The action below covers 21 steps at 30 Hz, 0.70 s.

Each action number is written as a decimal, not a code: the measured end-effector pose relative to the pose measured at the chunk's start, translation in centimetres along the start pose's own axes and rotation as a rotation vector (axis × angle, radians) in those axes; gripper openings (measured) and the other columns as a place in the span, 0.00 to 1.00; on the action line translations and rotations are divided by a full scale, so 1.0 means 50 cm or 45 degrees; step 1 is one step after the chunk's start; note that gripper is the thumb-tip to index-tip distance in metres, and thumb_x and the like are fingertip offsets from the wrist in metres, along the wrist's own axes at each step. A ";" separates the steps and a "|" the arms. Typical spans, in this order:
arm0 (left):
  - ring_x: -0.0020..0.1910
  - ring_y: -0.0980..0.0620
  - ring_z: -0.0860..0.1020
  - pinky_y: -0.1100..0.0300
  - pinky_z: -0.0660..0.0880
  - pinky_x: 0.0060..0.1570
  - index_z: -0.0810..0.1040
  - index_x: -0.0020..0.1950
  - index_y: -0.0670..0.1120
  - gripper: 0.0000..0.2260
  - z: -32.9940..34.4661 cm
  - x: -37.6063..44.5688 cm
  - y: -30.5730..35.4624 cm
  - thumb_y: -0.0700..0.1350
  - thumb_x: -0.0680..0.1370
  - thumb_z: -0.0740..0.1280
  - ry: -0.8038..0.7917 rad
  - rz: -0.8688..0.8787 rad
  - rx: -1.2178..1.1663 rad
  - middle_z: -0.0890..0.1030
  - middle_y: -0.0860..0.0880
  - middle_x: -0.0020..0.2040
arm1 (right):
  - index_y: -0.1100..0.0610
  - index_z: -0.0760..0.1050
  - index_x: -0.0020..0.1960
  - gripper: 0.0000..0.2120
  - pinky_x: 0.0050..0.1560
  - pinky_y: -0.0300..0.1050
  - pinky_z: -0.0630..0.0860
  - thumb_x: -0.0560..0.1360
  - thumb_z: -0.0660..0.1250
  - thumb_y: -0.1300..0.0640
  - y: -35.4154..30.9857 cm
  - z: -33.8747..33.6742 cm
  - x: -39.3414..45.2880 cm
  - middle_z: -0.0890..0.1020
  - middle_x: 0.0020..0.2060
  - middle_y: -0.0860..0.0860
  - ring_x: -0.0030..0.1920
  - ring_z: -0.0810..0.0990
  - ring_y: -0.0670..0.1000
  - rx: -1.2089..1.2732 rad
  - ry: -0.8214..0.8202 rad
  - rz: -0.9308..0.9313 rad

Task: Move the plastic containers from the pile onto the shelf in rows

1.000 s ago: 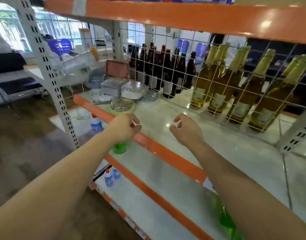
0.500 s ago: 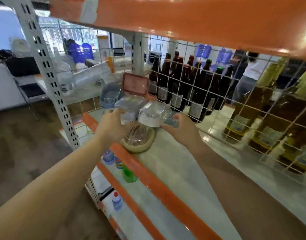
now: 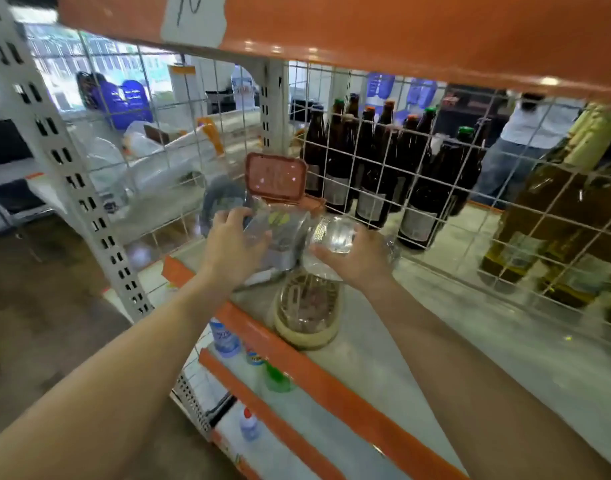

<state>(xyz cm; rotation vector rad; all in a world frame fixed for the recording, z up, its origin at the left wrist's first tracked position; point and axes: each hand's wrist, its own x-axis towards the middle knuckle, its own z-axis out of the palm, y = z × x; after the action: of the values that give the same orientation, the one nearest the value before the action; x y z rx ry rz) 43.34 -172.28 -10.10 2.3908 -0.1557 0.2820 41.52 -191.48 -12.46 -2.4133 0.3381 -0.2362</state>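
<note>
Presently, 2 hands are in the pile of plastic containers (image 3: 283, 233) at the left rear corner of the shelf (image 3: 470, 358), just in front of the wire grid (image 3: 435, 188). Left hand (image 3: 233, 249): fingers curled over the near left side of a clear squarish container (image 3: 279, 226), thumb side hidden; it appears gripped, though blur leaves the closure uncertain. Right hand (image 3: 357, 259): fingers wrapped under and around a small clear round container (image 3: 333, 233), which sits above and just beyond the palm. The 2 containers lie side by side, nearly touching, each directly ahead of its own hand, neither hand nearer than the other. 1 beige-rimmed oval container (image 3: 307, 311) stands by the front edge below both wrists, untouched. 1 red-rimmed lid (image 3: 275, 175) leans upright against the grid behind the pile. Judgement: bare shelf to the right is the likely place for rows.
</note>
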 end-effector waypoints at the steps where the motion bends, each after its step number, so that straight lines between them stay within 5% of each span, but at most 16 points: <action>1: 0.63 0.42 0.70 0.57 0.67 0.58 0.69 0.69 0.43 0.22 -0.005 0.014 -0.006 0.49 0.77 0.67 0.014 0.028 -0.010 0.68 0.41 0.65 | 0.58 0.57 0.74 0.48 0.68 0.53 0.64 0.65 0.69 0.32 -0.006 0.007 0.003 0.64 0.70 0.58 0.70 0.63 0.59 -0.031 0.018 0.036; 7: 0.62 0.42 0.70 0.54 0.68 0.59 0.66 0.71 0.44 0.24 -0.012 0.076 -0.045 0.52 0.78 0.65 -0.124 0.077 0.027 0.67 0.40 0.66 | 0.60 0.51 0.75 0.51 0.69 0.56 0.63 0.67 0.67 0.31 -0.030 0.046 0.015 0.58 0.73 0.60 0.72 0.58 0.61 -0.086 0.075 0.191; 17: 0.62 0.39 0.71 0.49 0.70 0.60 0.63 0.71 0.42 0.31 0.022 0.094 -0.041 0.57 0.75 0.68 -0.367 0.088 0.007 0.65 0.41 0.67 | 0.57 0.64 0.68 0.38 0.59 0.50 0.72 0.66 0.74 0.41 -0.018 0.026 -0.005 0.74 0.61 0.56 0.61 0.74 0.57 0.145 0.281 0.329; 21: 0.66 0.38 0.67 0.45 0.69 0.62 0.56 0.75 0.42 0.44 0.044 0.101 -0.021 0.64 0.70 0.70 -0.474 -0.063 0.069 0.63 0.39 0.70 | 0.60 0.68 0.64 0.33 0.57 0.52 0.73 0.67 0.74 0.45 -0.011 0.022 -0.031 0.75 0.59 0.56 0.58 0.75 0.57 0.116 0.339 0.327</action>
<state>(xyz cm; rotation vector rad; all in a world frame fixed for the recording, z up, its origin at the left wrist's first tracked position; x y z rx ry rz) 48.77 -173.18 -11.14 2.4759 -0.2622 -0.1872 40.44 -189.91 -13.05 -2.2227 0.7361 -0.4470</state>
